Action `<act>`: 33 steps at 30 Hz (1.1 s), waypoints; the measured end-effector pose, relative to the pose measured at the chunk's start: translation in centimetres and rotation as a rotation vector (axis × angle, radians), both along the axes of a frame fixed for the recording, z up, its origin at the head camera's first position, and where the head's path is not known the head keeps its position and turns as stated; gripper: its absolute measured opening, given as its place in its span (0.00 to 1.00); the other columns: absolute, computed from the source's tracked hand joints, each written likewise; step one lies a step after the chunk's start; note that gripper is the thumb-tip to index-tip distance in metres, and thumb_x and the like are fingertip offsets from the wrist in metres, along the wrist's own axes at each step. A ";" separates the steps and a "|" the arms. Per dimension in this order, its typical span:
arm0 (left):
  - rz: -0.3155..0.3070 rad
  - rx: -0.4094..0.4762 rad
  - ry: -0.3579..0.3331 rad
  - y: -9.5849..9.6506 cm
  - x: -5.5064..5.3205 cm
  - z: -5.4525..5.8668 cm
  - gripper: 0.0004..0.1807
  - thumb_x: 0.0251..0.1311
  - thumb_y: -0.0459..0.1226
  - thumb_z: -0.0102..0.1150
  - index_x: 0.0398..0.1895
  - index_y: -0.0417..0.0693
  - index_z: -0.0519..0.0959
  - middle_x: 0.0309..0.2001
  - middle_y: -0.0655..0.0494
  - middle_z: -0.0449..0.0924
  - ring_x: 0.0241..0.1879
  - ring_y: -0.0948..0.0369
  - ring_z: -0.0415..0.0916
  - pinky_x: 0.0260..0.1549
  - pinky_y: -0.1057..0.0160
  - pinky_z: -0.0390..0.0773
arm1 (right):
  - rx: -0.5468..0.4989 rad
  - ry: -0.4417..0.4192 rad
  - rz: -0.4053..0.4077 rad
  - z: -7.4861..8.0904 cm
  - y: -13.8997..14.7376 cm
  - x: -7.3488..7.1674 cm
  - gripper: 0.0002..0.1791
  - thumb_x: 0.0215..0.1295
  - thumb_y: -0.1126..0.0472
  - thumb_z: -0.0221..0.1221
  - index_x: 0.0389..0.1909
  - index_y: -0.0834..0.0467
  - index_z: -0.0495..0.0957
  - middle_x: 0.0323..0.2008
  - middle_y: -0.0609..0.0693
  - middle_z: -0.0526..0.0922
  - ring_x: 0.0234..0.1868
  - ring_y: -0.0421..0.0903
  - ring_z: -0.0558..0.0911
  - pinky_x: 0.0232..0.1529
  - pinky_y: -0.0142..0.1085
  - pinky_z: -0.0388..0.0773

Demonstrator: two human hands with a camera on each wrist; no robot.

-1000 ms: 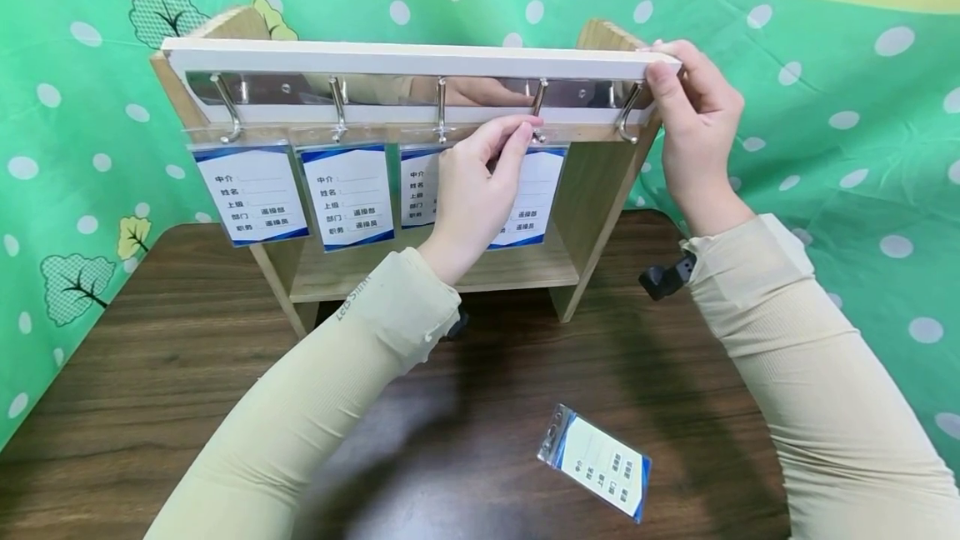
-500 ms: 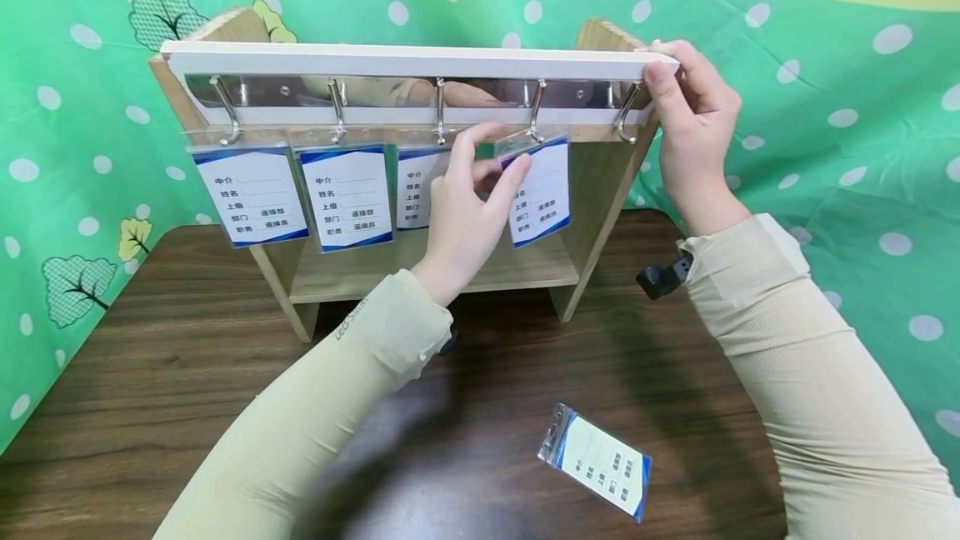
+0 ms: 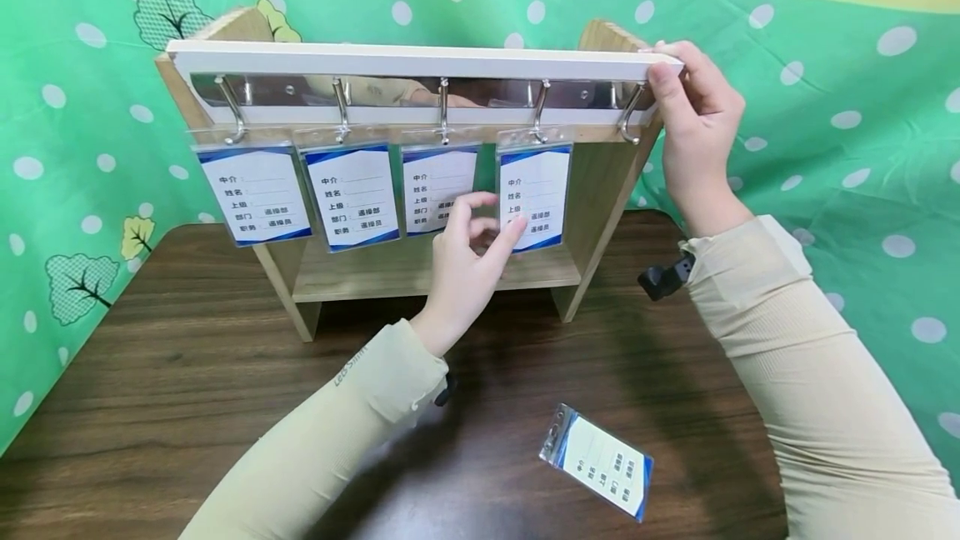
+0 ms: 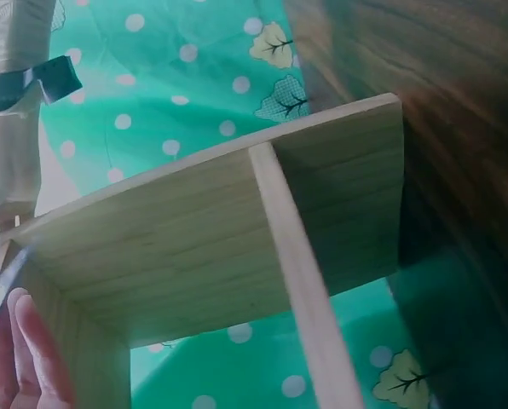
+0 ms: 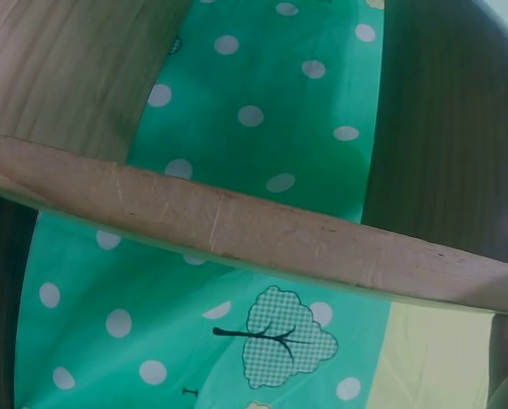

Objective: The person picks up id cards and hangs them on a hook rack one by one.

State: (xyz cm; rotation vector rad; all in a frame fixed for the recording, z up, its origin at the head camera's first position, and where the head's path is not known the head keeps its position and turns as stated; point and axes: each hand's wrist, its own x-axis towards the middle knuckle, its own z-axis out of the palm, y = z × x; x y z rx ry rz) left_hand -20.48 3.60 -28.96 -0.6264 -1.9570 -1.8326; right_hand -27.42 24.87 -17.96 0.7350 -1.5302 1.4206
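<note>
My left hand [image 3: 465,273] is in front of the wooden rack with its fingers loosely bent and parted. Its thumb overlaps the lower left of a clear-sleeved ID badge [image 3: 536,186], which hangs from the fourth hook [image 3: 537,119]. To the left, a third badge [image 3: 438,177], a second badge [image 3: 351,194] and a first badge [image 3: 255,194] hang from the other hooks. My right hand [image 3: 697,132] grips the right end of the white hook board [image 3: 412,59], thumb in front. The rightmost hook [image 3: 630,119] carries no badge.
Another badge [image 3: 606,461] lies on the dark wooden table [image 3: 187,390], front right of the rack. The rack's lower shelf [image 3: 375,277] runs between its side panels [image 3: 603,190]. A green dotted cloth [image 3: 847,190] hangs behind.
The left hand has let go of the fourth badge and moved down from the hook. That badge now hangs straight. The right hand stays on the board's end.
</note>
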 end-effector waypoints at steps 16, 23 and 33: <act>-0.112 -0.033 -0.253 0.0 1.6 -2.9 0.17 0.64 0.48 0.52 0.45 0.45 0.71 0.32 0.48 0.83 0.26 0.51 0.80 0.20 0.60 0.78 | 0.004 0.004 0.007 0.1 -0.2 0.3 0.08 0.60 0.67 0.59 0.38 0.65 0.81 0.35 0.53 0.82 0.34 0.47 0.74 0.35 0.32 0.68; -0.149 -0.100 -0.321 0.8 1.6 -5.6 0.18 0.61 0.54 0.53 0.43 0.52 0.74 0.29 0.55 0.83 0.23 0.60 0.79 0.21 0.59 0.79 | 0.003 0.002 0.004 0.1 -0.1 0.3 0.08 0.60 0.67 0.59 0.38 0.65 0.82 0.35 0.53 0.82 0.34 0.46 0.74 0.33 0.31 0.67; -0.203 -0.368 -0.335 1.8 2.4 -8.2 0.16 0.56 0.51 0.60 0.38 0.50 0.77 0.28 0.64 0.81 0.25 0.68 0.76 0.29 0.67 0.75 | -0.004 0.003 0.007 0.1 -0.1 0.1 0.08 0.60 0.66 0.59 0.38 0.64 0.82 0.34 0.53 0.82 0.33 0.46 0.73 0.31 0.30 0.64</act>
